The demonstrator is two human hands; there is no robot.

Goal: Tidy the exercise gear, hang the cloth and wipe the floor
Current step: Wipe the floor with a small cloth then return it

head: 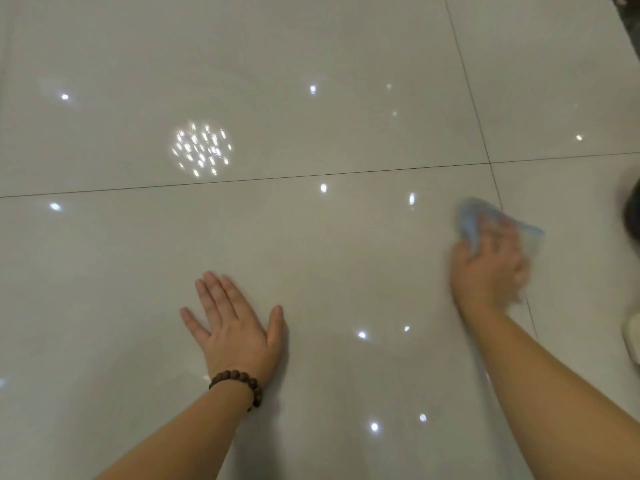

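Right hand (488, 268) and blue cloth (471, 220) motion-blurred; dark object (632, 206) cut off at right edge

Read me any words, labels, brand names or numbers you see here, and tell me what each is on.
None: no readable text anywhere.
Glossy pale tiled floor: only light reflections.
Blurred light blue cloth in right hand: no label visible.
Brown beaded bracelet by left hand: unmarked.

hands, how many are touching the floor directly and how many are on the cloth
1 and 1. The left hand lies flat, fingers spread, on the tile floor. The right hand, blurred, presses the blue cloth near a tile seam. No other hands show.
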